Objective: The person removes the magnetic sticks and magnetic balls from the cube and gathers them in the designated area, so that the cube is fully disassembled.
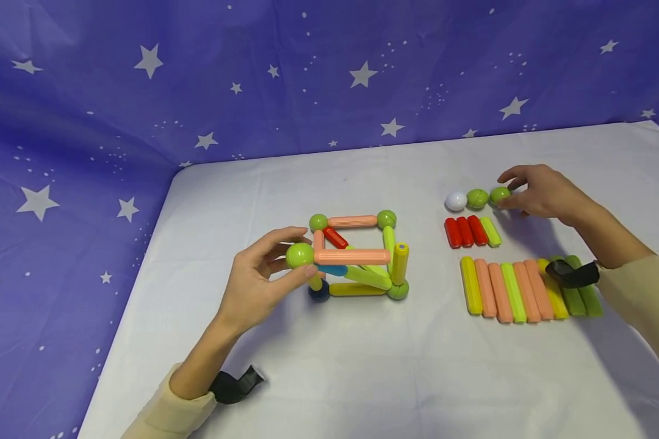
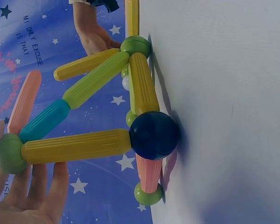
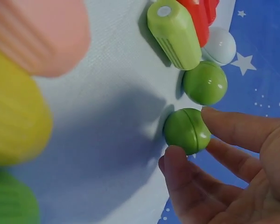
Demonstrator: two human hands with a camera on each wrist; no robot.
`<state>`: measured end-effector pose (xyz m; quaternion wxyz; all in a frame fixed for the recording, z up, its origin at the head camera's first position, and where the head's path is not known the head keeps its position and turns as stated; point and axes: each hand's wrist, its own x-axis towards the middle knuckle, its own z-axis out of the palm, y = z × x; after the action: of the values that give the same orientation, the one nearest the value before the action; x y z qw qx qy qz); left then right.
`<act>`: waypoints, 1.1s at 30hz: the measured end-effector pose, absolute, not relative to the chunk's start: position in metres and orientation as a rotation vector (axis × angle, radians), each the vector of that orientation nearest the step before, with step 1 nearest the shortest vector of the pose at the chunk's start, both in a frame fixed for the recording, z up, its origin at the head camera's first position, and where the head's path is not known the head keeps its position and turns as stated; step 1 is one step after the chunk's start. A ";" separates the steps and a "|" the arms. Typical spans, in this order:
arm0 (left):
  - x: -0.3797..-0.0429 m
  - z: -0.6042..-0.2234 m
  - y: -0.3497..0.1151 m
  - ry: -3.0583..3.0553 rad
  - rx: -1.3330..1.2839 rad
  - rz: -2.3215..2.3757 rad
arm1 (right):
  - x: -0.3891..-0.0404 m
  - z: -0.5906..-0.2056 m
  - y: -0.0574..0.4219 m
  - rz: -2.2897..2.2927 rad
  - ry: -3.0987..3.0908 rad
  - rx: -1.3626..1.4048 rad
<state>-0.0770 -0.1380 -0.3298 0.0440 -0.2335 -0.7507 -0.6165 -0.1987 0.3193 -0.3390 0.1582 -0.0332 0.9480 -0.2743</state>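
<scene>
One green ball (image 1: 299, 255) is pinched between the thumb and fingers of the left hand (image 1: 254, 277), raised at a corner of a stick-and-ball frame. Below this grip, a dark blue ball (image 2: 154, 135) is joined to it by an upright yellow stick (image 2: 79, 146); to its right, a salmon stick (image 1: 354, 256) is held out sideways, its far end free. Another green ball (image 1: 398, 289) is seen lower right of the grip, topped by a second yellow stick (image 1: 399, 265). A loose green ball (image 3: 187, 131) is pinched by the right hand (image 1: 543, 192). Left of that grip, a neighbouring green ball (image 1: 477, 198) and a white ball (image 1: 456, 201) are lined up; short red sticks (image 1: 464, 232) and a row of long sticks (image 1: 511, 292) are laid out nearer the wearer.
</scene>
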 end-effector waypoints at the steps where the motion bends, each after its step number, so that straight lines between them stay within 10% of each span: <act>1: -0.077 -0.330 -0.139 -2.306 -0.697 -1.872 | -0.198 -0.338 0.319 -0.788 2.716 -0.088; 19: -0.077 -0.330 -0.142 -2.315 -0.691 -1.890 | -0.128 -0.295 0.247 -1.164 2.657 -0.385; 33: -0.076 -0.331 -0.142 -2.316 -0.678 -1.882 | -0.089 -0.331 0.177 -1.406 2.120 -0.465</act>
<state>-0.0763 -0.1420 -0.3308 0.0409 -0.2216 -0.7561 -0.6144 -0.0893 0.1768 -0.3312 0.2745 -0.1729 0.7884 -0.5227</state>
